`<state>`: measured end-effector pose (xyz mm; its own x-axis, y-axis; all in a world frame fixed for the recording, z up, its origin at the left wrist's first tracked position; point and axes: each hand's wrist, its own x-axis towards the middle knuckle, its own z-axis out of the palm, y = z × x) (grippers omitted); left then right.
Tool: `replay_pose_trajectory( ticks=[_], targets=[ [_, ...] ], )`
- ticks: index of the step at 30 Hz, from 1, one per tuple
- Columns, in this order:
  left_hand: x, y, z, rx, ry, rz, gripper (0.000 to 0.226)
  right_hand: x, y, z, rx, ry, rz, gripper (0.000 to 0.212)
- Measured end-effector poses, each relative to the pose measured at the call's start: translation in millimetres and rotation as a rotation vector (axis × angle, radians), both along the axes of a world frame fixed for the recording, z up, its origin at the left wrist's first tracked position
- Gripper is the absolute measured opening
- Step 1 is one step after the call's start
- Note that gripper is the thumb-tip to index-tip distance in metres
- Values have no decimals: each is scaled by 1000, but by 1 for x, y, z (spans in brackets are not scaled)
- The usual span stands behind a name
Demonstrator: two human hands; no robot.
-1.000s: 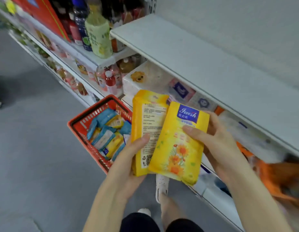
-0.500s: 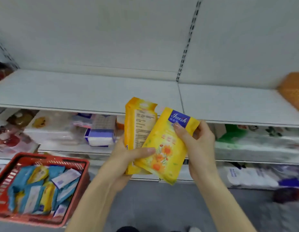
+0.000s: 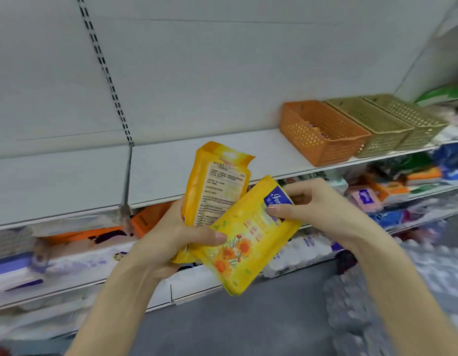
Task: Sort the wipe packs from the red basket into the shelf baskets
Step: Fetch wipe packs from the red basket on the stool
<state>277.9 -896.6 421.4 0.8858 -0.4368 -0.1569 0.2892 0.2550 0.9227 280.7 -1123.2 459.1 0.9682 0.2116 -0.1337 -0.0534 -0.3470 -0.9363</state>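
Observation:
Two yellow wipe packs are held in front of the shelf. My left hand (image 3: pixel 176 237) grips the rear pack (image 3: pixel 217 183), which stands upright with its printed back toward me, and its thumb lies on the lower edge of the front pack. My right hand (image 3: pixel 310 204) pinches the top of the front pack (image 3: pixel 248 242), which shows orange flowers and a blue label and tilts to the right. On the white shelf (image 3: pixel 197 155) at the upper right stand an orange shelf basket (image 3: pixel 323 132) and two tan shelf baskets (image 3: pixel 371 124). The red basket is out of view.
Lower shelves (image 3: pixel 402 191) hold blurred tissue and wipe packages. Wrapped bundles of bottles (image 3: pixel 364 299) sit on the grey floor at the lower right. A slotted upright (image 3: pixel 107 73) runs down the white back panel.
The view has swung right: the red basket left the frame and the shelf baskets came into view. Both hands still hold the two yellow packs, the front one more tilted.

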Motion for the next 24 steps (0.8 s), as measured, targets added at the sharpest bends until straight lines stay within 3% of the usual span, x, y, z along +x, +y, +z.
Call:
replay_pose_trajectory(
  ticks=[9, 14, 18, 22, 24],
  targets=[
    [78, -143, 2, -5, 114, -165, 70, 41, -142, -17, 156, 66, -269, 7],
    [154, -177, -6, 53, 114, -37, 80, 101, -208, -33, 246, -37, -651, 4],
    [225, -197, -7, 34, 118, -25, 104, 161, -265, -38, 165, -215, -929, 10],
    [282, -221, -14, 81, 172, 65, 112, 217, -314, -33, -47, -355, -1072, 11],
    [304, -235, -16, 88, 200, 66, 103, 243, -334, -34, -192, -376, -1061, 6]
  ],
)
